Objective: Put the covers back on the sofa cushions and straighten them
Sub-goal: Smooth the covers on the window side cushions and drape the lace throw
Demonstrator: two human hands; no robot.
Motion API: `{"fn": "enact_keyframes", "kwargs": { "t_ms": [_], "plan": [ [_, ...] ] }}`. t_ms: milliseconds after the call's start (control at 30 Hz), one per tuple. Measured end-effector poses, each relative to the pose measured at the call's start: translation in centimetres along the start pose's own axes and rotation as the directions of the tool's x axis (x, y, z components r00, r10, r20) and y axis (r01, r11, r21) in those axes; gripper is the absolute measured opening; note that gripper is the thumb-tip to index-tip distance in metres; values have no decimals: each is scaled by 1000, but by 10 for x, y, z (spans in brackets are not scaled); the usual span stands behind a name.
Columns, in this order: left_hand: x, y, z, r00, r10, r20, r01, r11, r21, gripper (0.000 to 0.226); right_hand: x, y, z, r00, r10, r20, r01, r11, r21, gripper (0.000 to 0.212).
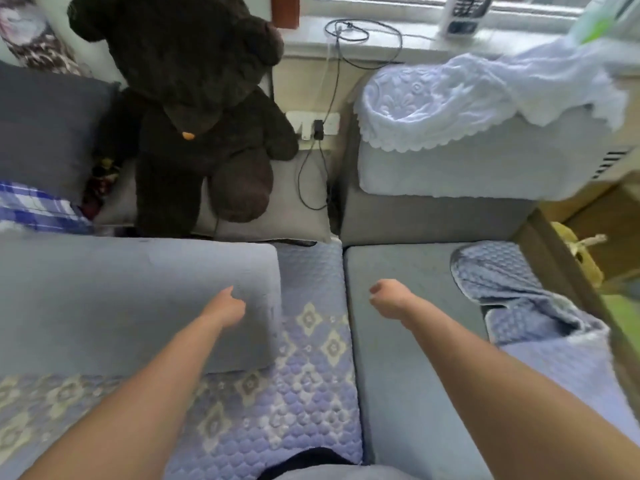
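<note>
Left hand over the right end of a bare grey cushion, fingers curled, thumb out; contact or grip cannot be told. Right hand fisted above the bare seat cushion, holding nothing. Grey cushion lies on the quilted cover. A second cover is crumpled at the right seat edge. Behind: teddy bear, black cable, lace cloth draped over the armrest.
</note>
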State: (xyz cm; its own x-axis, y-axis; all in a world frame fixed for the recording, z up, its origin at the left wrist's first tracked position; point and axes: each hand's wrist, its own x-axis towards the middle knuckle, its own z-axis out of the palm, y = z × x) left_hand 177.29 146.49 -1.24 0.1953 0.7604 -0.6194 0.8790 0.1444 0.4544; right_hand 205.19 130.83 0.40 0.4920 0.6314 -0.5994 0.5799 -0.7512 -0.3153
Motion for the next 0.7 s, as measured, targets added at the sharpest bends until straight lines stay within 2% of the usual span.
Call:
{"fn": "enact_keyframes", "kwargs": {
  "t_ms": [100,200,300,400,533,600,700],
  "plan": [
    [-19,57,54,991,93,101,-95,995,21,55,-8,72,-18,998,45,46,-44,999,-33,28],
    [-39,109,105,971,178,156,-183,983,17,52,-3,149,-40,988,148,31,-148,989,-18,21],
    [-48,153,174,959,203,196,-219,974,59,48,6,236,-60,975,219,-25,-219,975,25,14],
    [-60,185,244,952,191,240,-202,979,22,44,14,314,-63,978,207,10,-207,977,40,15],
    [-72,203,372,961,12,277,-26,999,46,42,28,444,-61,977,201,73,-205,978,46,15],
    [-84,207,446,931,-116,346,82,991,110,44,32,519,-53,963,245,109,-250,968,30,33],
    [-92,216,523,876,-205,436,153,976,153,50,47,592,-53,965,250,78,-246,968,-58,44]
  ]
}}
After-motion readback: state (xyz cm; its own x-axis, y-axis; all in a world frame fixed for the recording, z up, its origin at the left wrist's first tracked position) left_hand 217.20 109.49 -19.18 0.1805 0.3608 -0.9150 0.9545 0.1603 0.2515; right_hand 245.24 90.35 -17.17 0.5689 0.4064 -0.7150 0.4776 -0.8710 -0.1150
